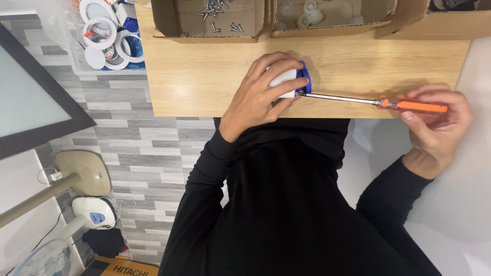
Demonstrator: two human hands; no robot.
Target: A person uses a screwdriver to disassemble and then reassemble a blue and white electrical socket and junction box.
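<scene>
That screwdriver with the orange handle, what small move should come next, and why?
Probably a turn of the screwdriver by the right hand. Its tip already sits against the side of the white and blue part, which the left hand pins to the wooden table.

Assembly workbench point(204, 87), boxes of screws point(217, 15), plastic parts point(107, 33)

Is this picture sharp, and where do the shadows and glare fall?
Head view: sharp and evenly lit; soft shadows lie on the light wooden table beside the left hand and right hand; the thin steel screwdriver shaft glints; edges bow slightly.
</scene>
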